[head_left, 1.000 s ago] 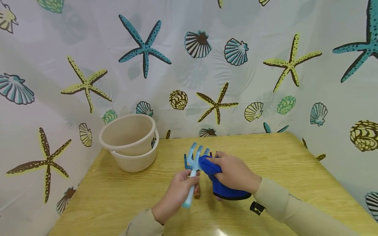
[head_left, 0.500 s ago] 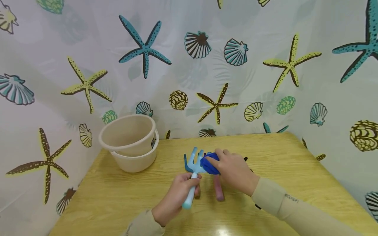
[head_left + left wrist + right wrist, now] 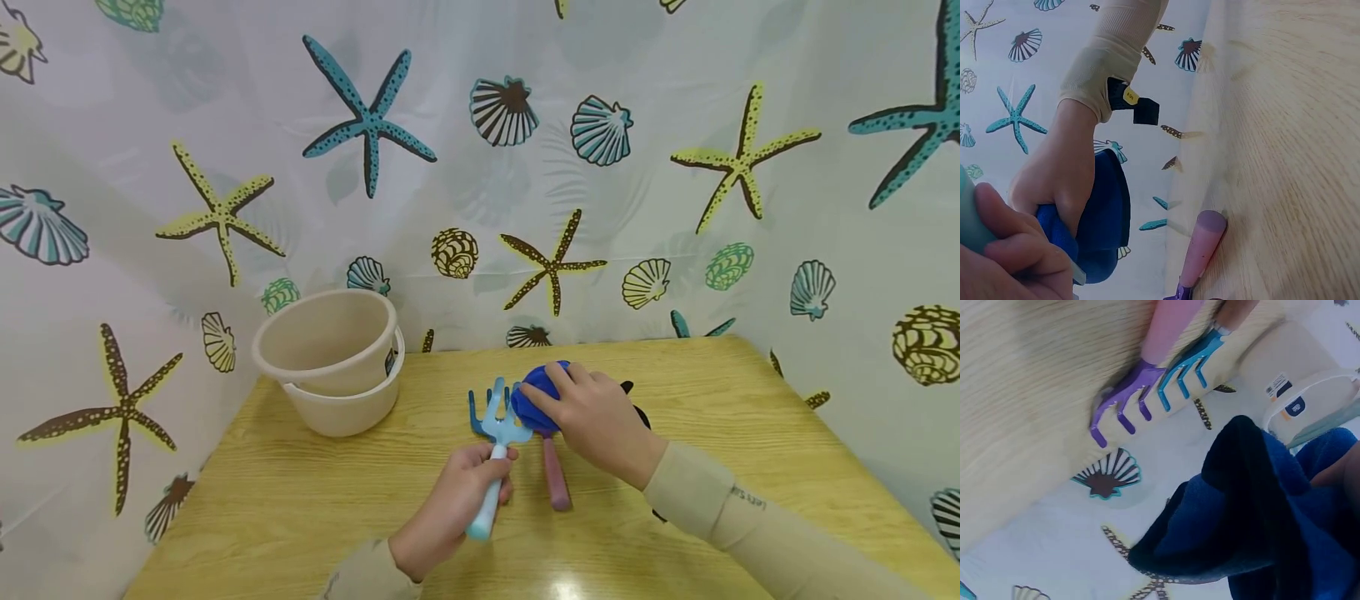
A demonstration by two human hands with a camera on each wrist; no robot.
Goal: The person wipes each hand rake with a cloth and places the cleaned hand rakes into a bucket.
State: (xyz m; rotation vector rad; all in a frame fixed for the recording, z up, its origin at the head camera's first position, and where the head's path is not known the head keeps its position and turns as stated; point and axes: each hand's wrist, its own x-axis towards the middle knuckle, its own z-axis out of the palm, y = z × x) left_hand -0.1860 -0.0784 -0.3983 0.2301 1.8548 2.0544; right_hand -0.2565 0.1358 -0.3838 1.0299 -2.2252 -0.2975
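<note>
Left hand, from the head: the left hand [image 3: 474, 487] has its fingers wrapped round the handle of a pale-blue hand fork [image 3: 504, 432], tines pointing away from the person, above the table.
Right hand, from the head: the right hand [image 3: 603, 417] has its fingers bent over a bunched royal-blue cloth [image 3: 536, 408], which laps over the fork's right-hand tines.
Wooden table, from the head: on the pale wood-grain table [image 3: 337, 500] a purple hand fork with a pink handle [image 3: 556, 479] lies below the cloth; a cream plastic bucket [image 3: 341, 412] stands farther left, before a shell-and-starfish curtain [image 3: 480, 50].
Left wrist view: I see curled fingers close up on the turquoise grip; beyond them the other hand clutches the cloth.
Right wrist view: the dark-edged cloth fills the lower right, mostly hiding the fingers; beside the purple fork lies a teal-blue hand fork with a brown handle [image 3: 1191, 359].
</note>
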